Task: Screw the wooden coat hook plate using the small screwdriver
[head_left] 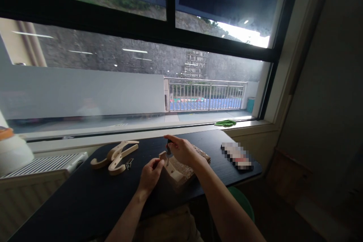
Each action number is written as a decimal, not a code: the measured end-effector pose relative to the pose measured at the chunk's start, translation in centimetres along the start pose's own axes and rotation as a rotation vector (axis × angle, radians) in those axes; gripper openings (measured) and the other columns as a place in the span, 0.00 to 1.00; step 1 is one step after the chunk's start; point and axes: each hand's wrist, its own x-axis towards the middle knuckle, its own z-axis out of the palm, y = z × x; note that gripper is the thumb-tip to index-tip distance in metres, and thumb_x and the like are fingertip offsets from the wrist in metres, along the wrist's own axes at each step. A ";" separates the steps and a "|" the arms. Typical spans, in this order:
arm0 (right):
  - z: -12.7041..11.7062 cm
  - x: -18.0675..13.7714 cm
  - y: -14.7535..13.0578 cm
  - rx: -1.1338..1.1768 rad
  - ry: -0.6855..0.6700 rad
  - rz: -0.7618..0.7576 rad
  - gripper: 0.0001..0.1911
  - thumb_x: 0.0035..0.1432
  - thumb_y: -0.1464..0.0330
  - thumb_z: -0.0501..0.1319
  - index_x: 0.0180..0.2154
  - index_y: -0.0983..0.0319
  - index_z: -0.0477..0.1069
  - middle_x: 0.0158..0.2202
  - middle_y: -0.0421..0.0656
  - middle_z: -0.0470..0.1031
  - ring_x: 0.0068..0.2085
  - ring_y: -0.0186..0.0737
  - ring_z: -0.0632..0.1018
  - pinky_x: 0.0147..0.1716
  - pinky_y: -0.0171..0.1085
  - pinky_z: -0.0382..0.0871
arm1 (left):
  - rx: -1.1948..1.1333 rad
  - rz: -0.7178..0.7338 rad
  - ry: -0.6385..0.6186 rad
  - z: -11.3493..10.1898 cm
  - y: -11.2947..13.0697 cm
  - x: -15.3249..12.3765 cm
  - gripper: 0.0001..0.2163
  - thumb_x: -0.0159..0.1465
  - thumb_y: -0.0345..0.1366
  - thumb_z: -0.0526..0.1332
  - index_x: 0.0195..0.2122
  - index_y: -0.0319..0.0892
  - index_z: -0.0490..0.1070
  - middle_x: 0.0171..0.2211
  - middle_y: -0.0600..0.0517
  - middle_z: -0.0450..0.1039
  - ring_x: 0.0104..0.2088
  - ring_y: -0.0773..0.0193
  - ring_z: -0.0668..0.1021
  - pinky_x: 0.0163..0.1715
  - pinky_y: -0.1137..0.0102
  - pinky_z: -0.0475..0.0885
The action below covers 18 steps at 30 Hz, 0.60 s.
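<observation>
- Left hand [151, 175]: grip pinched on a small pale wooden hook piece [162, 155], which stands upright at the near-left corner of the pale blocky wooden board [177, 174].
- Right hand [183, 151]: grip clenched round a dark stubby tool [169, 147]. Its tip points down at the hook piece, just above the board. Can't tell if it's a driver or something else, or whether the tip is seated.
- The board lies flat on the black tabletop [85, 196], right in front of the person. A brown speckled slab [204, 157] touches the board's far-right side and is partly hidden by the right wrist.
- Progress, my read: one hook piece is at the board and being worked on. No hook piece is visibly fixed to the board, though the hands hide much of its top.
- Not yet on the board: two curved pale wooden hooks [116, 157] lie loose and overlapping, well left of it.
- Small metal fasteners [129, 163] sit between those hooks and the board, touching the nearer hook. Too small to count.
- So roughly early stage: one of three hook parts in hand, two untouched, fasteners still out.
- A flat dark rectangular object [236, 156] lies right of the board, well apart, surface blurred.
- A green cloth [225, 123] lies on the window sill beyond the board, to the right.
- A white ribbed radiator [42, 164] is far left of the board, past the tabletop edge.
</observation>
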 end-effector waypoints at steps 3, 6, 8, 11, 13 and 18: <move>-0.2 0.0 -0.1 -0.059 -0.001 0.016 0.19 0.57 0.66 0.48 0.51 0.54 0.61 0.35 0.39 0.74 0.34 0.33 0.72 0.34 0.30 0.62 | 0.004 -0.002 0.000 0.0 -0.1 0.1 0.13 0.53 0.45 0.53 0.28 0.42 0.71 0.22 0.55 0.72 0.25 0.64 0.73 0.26 0.73 0.66; -0.2 0.1 -0.3 -0.171 0.019 0.068 0.19 0.57 0.64 0.47 0.50 0.52 0.61 0.35 0.40 0.74 0.35 0.36 0.73 0.33 0.32 0.62 | 0.004 -0.006 -0.002 0.0 -0.1 0.1 0.13 0.53 0.45 0.53 0.29 0.42 0.71 0.22 0.55 0.72 0.25 0.64 0.73 0.26 0.74 0.66; -0.1 0.1 -0.4 -0.254 0.052 0.113 0.18 0.58 0.62 0.47 0.50 0.50 0.61 0.35 0.40 0.74 0.36 0.38 0.73 0.34 0.34 0.61 | 0.003 -0.007 -0.001 0.0 -0.1 0.1 0.12 0.53 0.45 0.54 0.29 0.42 0.71 0.22 0.55 0.72 0.26 0.64 0.73 0.26 0.74 0.66; 0.1 0.2 -0.5 -0.319 0.068 0.142 0.18 0.58 0.62 0.46 0.50 0.49 0.61 0.36 0.39 0.74 0.38 0.39 0.73 0.36 0.35 0.61 | 0.003 -0.008 0.003 0.1 -0.2 0.1 0.12 0.53 0.44 0.54 0.29 0.42 0.71 0.22 0.55 0.72 0.25 0.64 0.72 0.26 0.74 0.66; 0.0 0.3 -0.5 -0.333 0.047 0.139 0.18 0.58 0.63 0.45 0.50 0.50 0.61 0.36 0.39 0.74 0.39 0.38 0.73 0.36 0.34 0.61 | 0.001 -0.008 0.006 0.1 -0.2 0.1 0.12 0.53 0.44 0.54 0.29 0.42 0.70 0.22 0.55 0.71 0.25 0.64 0.72 0.26 0.74 0.66; -0.7 0.6 -0.5 -0.310 0.040 0.033 0.18 0.59 0.65 0.44 0.48 0.51 0.63 0.41 0.39 0.72 0.42 0.36 0.71 0.39 0.32 0.60 | -0.005 0.003 0.001 0.0 -0.2 0.0 0.12 0.54 0.45 0.53 0.28 0.42 0.70 0.22 0.55 0.72 0.25 0.64 0.73 0.26 0.74 0.66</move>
